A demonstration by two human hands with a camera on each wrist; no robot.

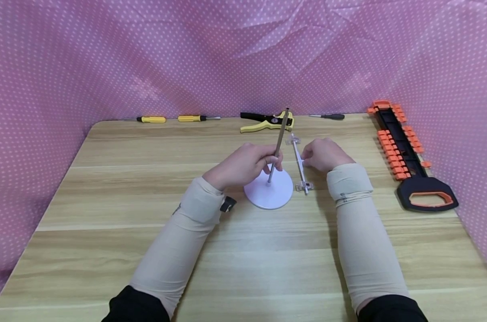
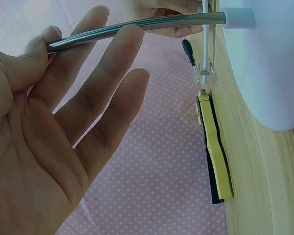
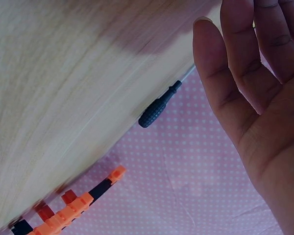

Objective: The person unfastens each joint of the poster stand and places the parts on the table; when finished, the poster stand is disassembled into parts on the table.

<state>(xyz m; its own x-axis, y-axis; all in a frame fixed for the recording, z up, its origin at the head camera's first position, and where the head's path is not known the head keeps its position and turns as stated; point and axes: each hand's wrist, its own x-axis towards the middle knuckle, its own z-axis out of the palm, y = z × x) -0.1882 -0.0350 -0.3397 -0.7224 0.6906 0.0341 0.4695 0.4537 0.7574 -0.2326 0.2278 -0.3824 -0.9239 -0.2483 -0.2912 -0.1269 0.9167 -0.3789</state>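
My left hand pinches a slim metal rod that stands tilted in a round white base on the table. In the left wrist view the thumb and fingers meet the rod near its free end, and the lower end enters a white collar. To the right of the base is a thin white bar with a clear plastic clip near each end. My right hand pinches this bar near its middle; its fingertips are partly hidden. The right wrist view does not show the bar.
Along the back edge lie two yellow screwdrivers, a yellow-and-black wire stripper and a black-handled screwdriver. A black rack with orange clips and a handle lies at the right. Pink dotted cloth hangs behind the table.
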